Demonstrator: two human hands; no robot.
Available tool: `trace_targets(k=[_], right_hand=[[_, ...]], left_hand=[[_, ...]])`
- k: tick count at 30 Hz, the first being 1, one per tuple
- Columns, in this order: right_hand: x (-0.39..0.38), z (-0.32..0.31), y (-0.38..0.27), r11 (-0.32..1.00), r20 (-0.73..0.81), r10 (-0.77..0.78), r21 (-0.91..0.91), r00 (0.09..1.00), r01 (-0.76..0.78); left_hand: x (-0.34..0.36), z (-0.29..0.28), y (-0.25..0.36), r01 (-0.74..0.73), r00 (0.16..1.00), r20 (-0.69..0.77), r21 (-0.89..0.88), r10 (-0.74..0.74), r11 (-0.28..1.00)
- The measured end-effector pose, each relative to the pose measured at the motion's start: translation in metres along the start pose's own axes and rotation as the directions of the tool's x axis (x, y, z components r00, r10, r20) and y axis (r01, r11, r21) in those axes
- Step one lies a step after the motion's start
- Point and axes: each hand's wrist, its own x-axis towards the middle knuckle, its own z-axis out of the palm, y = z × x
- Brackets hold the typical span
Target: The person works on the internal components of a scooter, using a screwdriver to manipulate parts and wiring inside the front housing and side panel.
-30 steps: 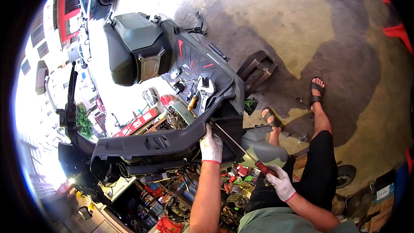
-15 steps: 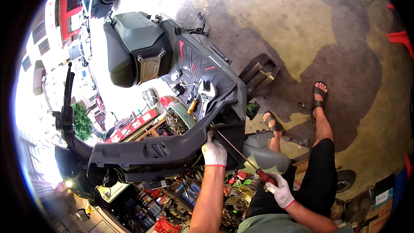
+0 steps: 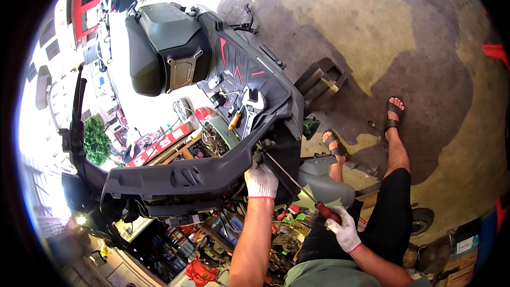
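A long screwdriver (image 3: pixel 325 211) with a dark red handle is in my gloved right hand (image 3: pixel 346 232), fingers closed round the handle. Its thin shaft slants up and left, its tip end reaching a gap beside the scooter's black plastic panel (image 3: pixel 175 180). Near that end, my gloved left hand (image 3: pixel 261 182) is closed at the panel's edge, against the scooter's inner side; what its fingertips hold is hidden. On the scooter's footboard (image 3: pixel 229 61) lie an adjustable wrench (image 3: pixel 253 102), a yellow-handled screwdriver (image 3: pixel 234 121) and several small parts.
The scooter's seat (image 3: pixel 175 32) is at the upper left, its handlebar (image 3: pixel 78 101) at the left. A dark step-like plastic piece (image 3: pixel 321 79) stands on the concrete floor (image 3: pixel 361 21). Tools and parts crowd the area below the panel. Boxes (image 3: pixel 465 255) stand lower right.
The view has shifted slightly, and the scooter sits a little farther left and up in the picture. Both hands keep their places, the screwdriver still slanting to the same gap.
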Motion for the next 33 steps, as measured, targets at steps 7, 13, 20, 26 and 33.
trace_targets(k=[7,13,20,26,33], right_hand=[[-0.007,0.009,-0.009,0.999,-0.024,-0.029,-0.038,0.999,0.028],[-0.009,0.013,0.001,0.982,-0.062,-0.144,-0.133,0.988,0.135],[-0.017,0.028,0.001,0.973,-0.089,-0.167,-0.173,0.982,0.150],[-0.015,0.026,0.004,0.967,-0.115,-0.180,-0.203,0.977,0.155],[-0.006,0.014,0.003,0.964,-0.123,-0.179,-0.218,0.976,0.149]], left_hand=[[0.004,-0.007,-0.007,-0.110,0.987,0.128,0.107,0.096,0.988],[0.006,-0.004,-0.020,-0.151,0.988,0.040,0.125,0.147,0.981],[-0.010,-0.001,-0.026,-0.275,0.954,-0.057,0.226,0.295,0.934],[-0.035,0.019,-0.016,-0.176,0.977,-0.072,0.267,0.202,0.947],[-0.018,-0.008,-0.029,-0.145,0.989,0.029,0.158,0.142,0.977]])
